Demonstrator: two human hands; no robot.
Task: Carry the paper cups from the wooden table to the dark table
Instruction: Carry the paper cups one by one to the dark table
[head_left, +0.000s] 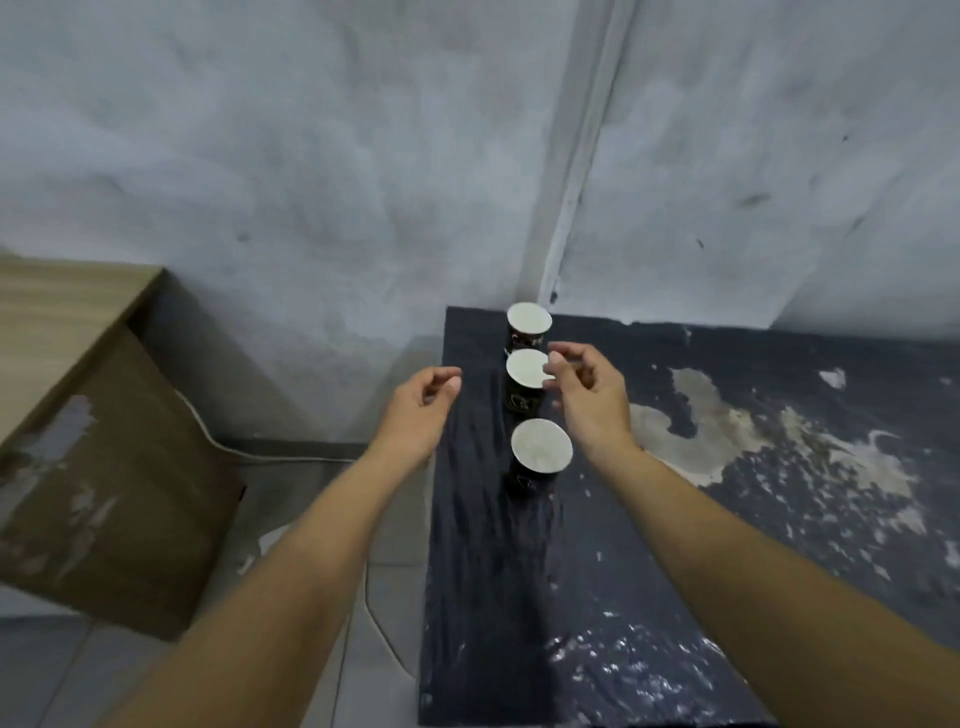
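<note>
The three paper cups (540, 451) have matt white insides and dark printed walls, the dark table (727, 545) is scuffed with flaking pale patches, the wooden table (57, 312) shows matt grain.

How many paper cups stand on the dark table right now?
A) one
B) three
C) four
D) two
B: three cups stand upright in a row along the left edge of the dark table: the far cup, the middle cup and the near cup.
</note>
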